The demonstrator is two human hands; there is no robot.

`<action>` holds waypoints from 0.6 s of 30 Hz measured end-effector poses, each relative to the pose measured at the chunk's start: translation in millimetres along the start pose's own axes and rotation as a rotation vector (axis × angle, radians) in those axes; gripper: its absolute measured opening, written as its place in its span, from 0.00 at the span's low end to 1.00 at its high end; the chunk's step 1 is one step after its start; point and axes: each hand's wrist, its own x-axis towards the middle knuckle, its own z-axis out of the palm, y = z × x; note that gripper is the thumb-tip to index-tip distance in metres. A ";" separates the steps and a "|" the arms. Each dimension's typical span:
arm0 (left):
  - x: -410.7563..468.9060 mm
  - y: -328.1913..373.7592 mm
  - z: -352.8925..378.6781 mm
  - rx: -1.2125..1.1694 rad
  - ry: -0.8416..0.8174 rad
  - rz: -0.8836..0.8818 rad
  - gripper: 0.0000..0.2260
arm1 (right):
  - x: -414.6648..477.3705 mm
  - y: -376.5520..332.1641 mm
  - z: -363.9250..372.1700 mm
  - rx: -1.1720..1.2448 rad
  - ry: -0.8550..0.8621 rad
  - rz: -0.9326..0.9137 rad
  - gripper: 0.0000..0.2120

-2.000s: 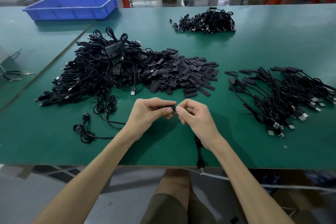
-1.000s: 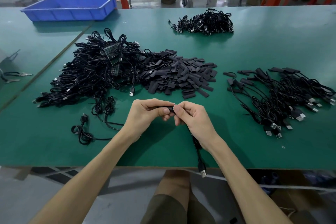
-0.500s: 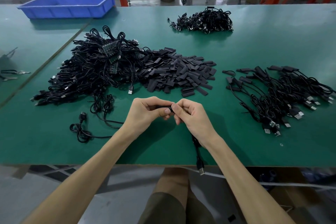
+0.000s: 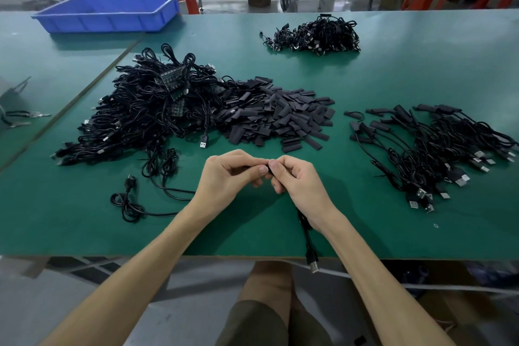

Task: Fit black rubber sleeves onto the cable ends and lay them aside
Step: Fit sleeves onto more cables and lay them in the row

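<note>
My left hand (image 4: 230, 174) and my right hand (image 4: 297, 180) meet above the green table (image 4: 393, 78), fingertips together. Between them they pinch a black rubber sleeve (image 4: 270, 169), mostly hidden by the fingers. The cable (image 4: 307, 236) in my right hand hangs down under the wrist, its USB plug past the table's front edge. A heap of loose black sleeves (image 4: 280, 118) lies just beyond the hands. A big tangle of bare cables (image 4: 151, 112) sits to the left. Sleeved cables (image 4: 438, 146) are laid out on the right.
A blue plastic bin (image 4: 109, 12) stands at the far left. Another bundle of black cables (image 4: 317, 35) lies at the back centre. One loose coiled cable (image 4: 132, 199) lies near the front left. Red stools and table legs stand beyond the far edge.
The hands stay pressed together in the same spot; the fingers shift slightly on the sleeve. The hanging plug sways a little below the table edge.
</note>
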 end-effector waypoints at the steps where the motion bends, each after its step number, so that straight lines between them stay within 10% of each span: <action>1: -0.2 -0.5 0.5 0.032 0.003 0.009 0.06 | 0.1 -0.6 -0.2 0.002 -0.001 0.007 0.15; 18: -0.4 -1.6 -1.4 -0.089 -0.035 -0.108 0.08 | -1.3 -2.0 -3.8 0.092 -0.058 -0.005 0.13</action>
